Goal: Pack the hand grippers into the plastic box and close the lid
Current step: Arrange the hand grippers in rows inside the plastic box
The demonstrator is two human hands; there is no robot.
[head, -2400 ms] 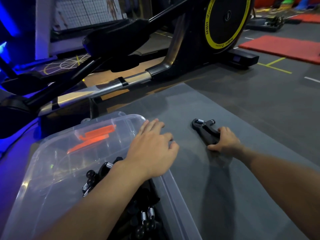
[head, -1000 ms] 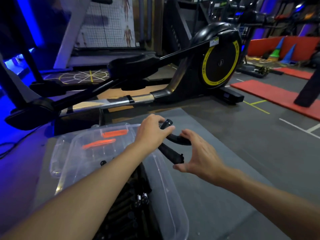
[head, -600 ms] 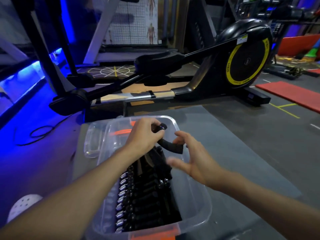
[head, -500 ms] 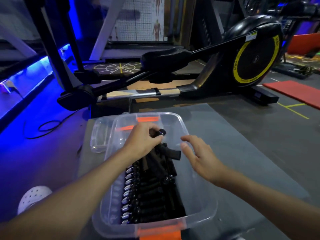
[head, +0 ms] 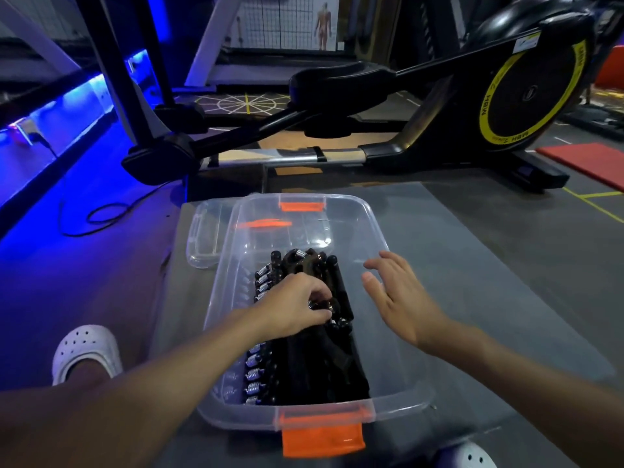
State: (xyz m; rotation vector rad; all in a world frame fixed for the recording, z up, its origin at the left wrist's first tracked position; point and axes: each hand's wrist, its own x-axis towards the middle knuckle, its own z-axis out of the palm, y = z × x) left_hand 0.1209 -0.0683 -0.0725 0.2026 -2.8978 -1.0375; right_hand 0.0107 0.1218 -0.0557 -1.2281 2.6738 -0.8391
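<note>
Your left hand (head: 293, 307) pinches among the black spring hand grippers (head: 304, 366) packed inside the clear plastic box (head: 236, 418). Your right hand (head: 395, 298) hovers, fingers spread, over the box's right side.

Big black elliptical trainer (head: 439, 106) parked right behind the grey mat (head: 489, 265), yellow ring round its flywheel (head: 530, 96). Red mat (head: 587, 160) off to the right. Black cable (head: 101, 214) looped on the floor over on the left, below a blue light strip (head: 67, 106). White clog (head: 86, 352) by the grey mat's left edge, body chart poster (head: 322, 18) on the back wall.
</note>
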